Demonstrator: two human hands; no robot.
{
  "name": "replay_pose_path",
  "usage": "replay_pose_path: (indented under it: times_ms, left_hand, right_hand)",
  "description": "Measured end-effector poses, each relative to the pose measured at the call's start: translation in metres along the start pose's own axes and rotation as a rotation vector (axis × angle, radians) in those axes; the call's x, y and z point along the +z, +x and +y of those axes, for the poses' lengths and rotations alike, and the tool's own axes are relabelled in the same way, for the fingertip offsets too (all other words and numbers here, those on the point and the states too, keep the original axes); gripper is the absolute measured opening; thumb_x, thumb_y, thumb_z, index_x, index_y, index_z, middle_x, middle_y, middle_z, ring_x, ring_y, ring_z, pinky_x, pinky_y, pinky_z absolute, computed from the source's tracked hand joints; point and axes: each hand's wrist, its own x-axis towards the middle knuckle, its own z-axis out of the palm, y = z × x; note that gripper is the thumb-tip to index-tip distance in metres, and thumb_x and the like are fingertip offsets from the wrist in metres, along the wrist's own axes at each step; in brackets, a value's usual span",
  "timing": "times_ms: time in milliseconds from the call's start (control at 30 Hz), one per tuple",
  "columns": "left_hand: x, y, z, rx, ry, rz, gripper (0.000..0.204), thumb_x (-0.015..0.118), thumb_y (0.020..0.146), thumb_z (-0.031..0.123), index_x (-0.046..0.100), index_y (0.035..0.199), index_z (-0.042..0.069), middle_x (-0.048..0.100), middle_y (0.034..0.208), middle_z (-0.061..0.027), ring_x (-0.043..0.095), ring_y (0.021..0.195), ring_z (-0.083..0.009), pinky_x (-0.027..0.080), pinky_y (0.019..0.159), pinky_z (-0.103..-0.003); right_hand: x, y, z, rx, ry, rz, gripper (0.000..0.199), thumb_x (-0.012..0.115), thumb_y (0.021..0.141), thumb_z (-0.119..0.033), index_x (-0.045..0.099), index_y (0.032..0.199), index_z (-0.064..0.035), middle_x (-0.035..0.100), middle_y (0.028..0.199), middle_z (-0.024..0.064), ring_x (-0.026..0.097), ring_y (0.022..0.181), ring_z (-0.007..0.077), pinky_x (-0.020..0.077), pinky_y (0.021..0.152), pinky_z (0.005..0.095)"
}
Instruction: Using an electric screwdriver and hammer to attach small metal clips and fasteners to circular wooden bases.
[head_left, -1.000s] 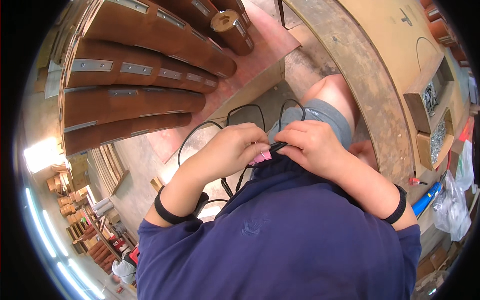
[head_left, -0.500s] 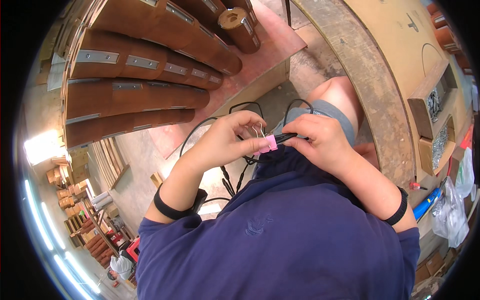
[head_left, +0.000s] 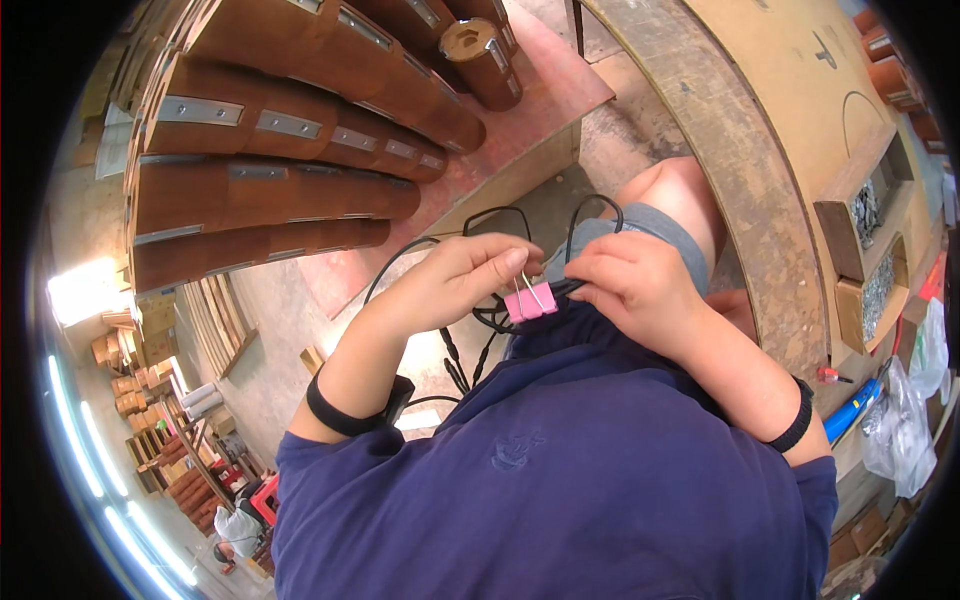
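Note:
A pink binder clip [head_left: 530, 304] with wire handles sits on a bundle of black cables [head_left: 567, 287] in front of my chest. My left hand [head_left: 460, 278] is closed, with thumb and fingers pinching the clip's wire handles from above. Just right of the clip, my right hand [head_left: 640, 285] closes its thumb and fingers on the cables. Loops of the cable rise behind both hands, and more strands hang below the left hand. What the clip's jaws grip is partly hidden.
Brown cylinders with metal plates [head_left: 290, 190] lie on a reddish board at upper left, beside an upright one [head_left: 482, 62]. On the right is a wooden table [head_left: 745, 140] with boxes of small metal parts [head_left: 868, 215], a blue tool [head_left: 852, 410] and plastic bags [head_left: 900, 430].
My left thumb has shifted from the clip's pink body up to its wire handles. The clip has turned so more of its pink face shows. My right hand remains on the cables.

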Motion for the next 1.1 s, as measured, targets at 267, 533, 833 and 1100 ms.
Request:
replay_pose_path:
  times_ms: [267,533,833,1100]
  left_hand:
    - [-0.012,0.006,-0.009,-0.19,0.008,-0.484,0.043,0.052,0.086,0.032,0.053,0.109,-0.005,0.06,0.096,-0.0088,0.056,0.088,-0.0135,0.043,0.08,-0.026]
    - [-0.012,0.012,-0.029,-0.158,-0.273,-0.635,0.027,0.059,0.083,0.019,0.05,0.101,0.001,0.058,0.088,-0.0023,0.052,0.082,-0.0063,0.041,0.073,-0.02]
    - [-0.002,0.008,-0.036,-0.122,-0.418,-0.47,0.016,0.055,0.086,0.018,0.046,0.093,0.006,0.055,0.082,0.0005,0.05,0.077,-0.0053,0.042,0.071,-0.021]
    - [-0.036,-0.01,-0.029,-0.21,-0.31,-0.247,0.014,0.059,0.082,0.018,0.049,0.085,0.008,0.055,0.076,0.003,0.052,0.071,-0.0044,0.042,0.065,-0.019]
  right_hand:
    - [-0.004,-0.009,-0.013,-0.208,-0.067,-0.057,0.017,0.057,0.061,-0.007,0.058,0.078,-0.0046,0.053,0.072,0.004,0.05,0.061,0.0189,0.0434,0.054,0.0286]
    - [-0.005,-0.008,-0.01,-0.217,-0.032,-0.054,0.018,0.057,0.061,-0.007,0.058,0.079,-0.0041,0.054,0.074,0.004,0.05,0.062,0.019,0.0438,0.055,0.028]
    - [-0.004,-0.008,-0.006,-0.141,-0.009,-0.027,0.018,0.061,0.064,-0.003,0.058,0.082,-0.0018,0.055,0.08,0.0077,0.054,0.068,0.0218,0.0454,0.06,0.0301]
    - [-0.019,-0.009,-0.002,0.098,0.056,0.073,0.021,0.061,0.069,-0.001,0.057,0.09,-0.0017,0.054,0.087,0.0127,0.055,0.077,0.0257,0.045,0.065,0.0324]
